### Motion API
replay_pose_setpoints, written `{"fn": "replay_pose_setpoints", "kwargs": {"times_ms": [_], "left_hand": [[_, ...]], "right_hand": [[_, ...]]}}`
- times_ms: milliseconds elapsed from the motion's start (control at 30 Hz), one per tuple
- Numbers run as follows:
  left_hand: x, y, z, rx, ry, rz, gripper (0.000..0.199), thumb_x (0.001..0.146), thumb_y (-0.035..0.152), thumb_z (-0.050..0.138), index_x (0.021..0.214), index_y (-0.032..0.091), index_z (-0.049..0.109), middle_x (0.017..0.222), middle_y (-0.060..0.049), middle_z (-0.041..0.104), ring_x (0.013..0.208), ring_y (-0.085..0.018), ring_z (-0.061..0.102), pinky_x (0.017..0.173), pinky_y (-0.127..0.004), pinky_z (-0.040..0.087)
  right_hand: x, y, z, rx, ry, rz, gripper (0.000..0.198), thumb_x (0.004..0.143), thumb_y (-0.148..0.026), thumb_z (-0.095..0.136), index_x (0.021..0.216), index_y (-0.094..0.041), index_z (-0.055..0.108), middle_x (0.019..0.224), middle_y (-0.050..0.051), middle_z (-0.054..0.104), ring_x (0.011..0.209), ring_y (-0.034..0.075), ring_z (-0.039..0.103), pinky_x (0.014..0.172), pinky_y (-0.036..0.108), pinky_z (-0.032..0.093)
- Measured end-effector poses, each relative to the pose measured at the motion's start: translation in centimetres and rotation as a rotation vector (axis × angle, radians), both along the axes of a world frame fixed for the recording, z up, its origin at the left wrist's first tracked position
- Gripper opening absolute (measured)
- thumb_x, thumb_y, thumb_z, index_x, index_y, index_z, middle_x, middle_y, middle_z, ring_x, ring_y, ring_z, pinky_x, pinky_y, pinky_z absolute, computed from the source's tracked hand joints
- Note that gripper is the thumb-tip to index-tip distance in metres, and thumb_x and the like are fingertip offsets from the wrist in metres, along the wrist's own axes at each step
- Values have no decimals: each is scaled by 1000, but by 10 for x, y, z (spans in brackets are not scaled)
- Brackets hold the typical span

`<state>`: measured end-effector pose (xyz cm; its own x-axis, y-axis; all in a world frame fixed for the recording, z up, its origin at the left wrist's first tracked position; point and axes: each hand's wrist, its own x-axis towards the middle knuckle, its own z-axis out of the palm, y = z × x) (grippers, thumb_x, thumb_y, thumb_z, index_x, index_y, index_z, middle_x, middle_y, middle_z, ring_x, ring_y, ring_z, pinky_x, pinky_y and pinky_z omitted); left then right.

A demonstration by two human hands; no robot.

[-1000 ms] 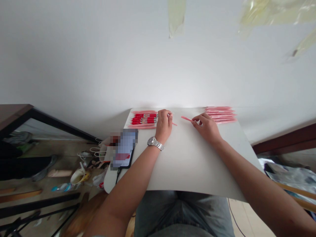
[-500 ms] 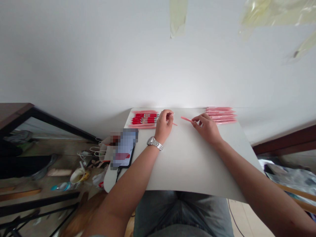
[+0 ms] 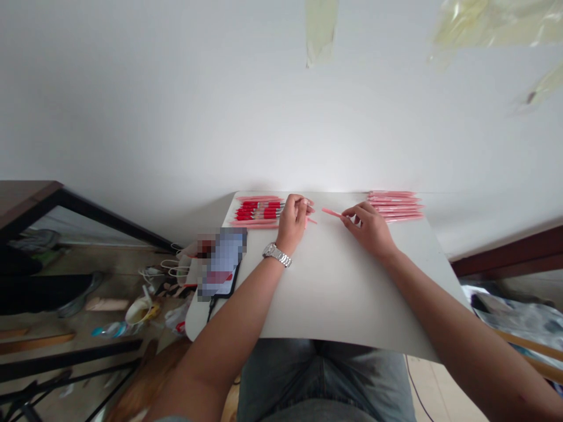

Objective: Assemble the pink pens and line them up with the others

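Note:
My right hand [image 3: 366,225] pinches one end of a slim pink pen [image 3: 332,213] between thumb and fingertips, and the pen points left above the table. Facing it, my left hand [image 3: 295,218] has its fingers curled in and the thumb pressed against them. What it holds, if anything, I cannot make out. A short pink tip [image 3: 312,221] pokes out from under that hand. Left of my left hand lie several red pens [image 3: 259,211], with pink pens [image 3: 254,224] in rows on both sides of them. A stack of pink pens [image 3: 396,206] lies beyond my right hand.
The white table [image 3: 334,293] stands against a white wall [image 3: 281,117]. A phone [image 3: 223,264] with a cable plugged in lies at its left edge. On the floor to the left are a cup [image 3: 138,312] and a plastic bottle [image 3: 109,331].
The fingers of my left hand have shifted, with the thumb now lying over the fingertips. My right hand and its pink pen have hardly moved.

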<state>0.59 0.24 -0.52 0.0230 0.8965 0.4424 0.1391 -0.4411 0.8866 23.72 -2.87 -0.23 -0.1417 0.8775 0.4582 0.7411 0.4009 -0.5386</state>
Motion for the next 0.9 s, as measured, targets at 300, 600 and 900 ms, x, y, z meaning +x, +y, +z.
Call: {"fn": "replay_pose_setpoints", "kwargs": {"times_ms": [300,600,900], "left_hand": [[1,1,-1,-24,-2,0,23,102,45,57,98,23,52,90,-3,68,75,-12,68,67,-25,55],[1,2,-3,-71,-102,-33,26,94,42,69,100,22,54,91,-2,67,75,-13,68,58,-22,52],[-2,2,3,15,-31,13,19,94,39,71,92,20,71,87,-4,72,80,-14,69,74,-25,56]], "right_hand": [[-1,0,0,7,5,9,22,98,-40,61,99,-22,73,95,6,65,70,15,60,65,31,47],[1,2,-5,12,6,35,22,98,-39,60,101,-22,74,96,6,66,69,15,60,66,31,48],[0,1,-4,2,2,30,20,98,-38,62,102,-22,74,97,5,66,69,14,60,66,31,49]]}}
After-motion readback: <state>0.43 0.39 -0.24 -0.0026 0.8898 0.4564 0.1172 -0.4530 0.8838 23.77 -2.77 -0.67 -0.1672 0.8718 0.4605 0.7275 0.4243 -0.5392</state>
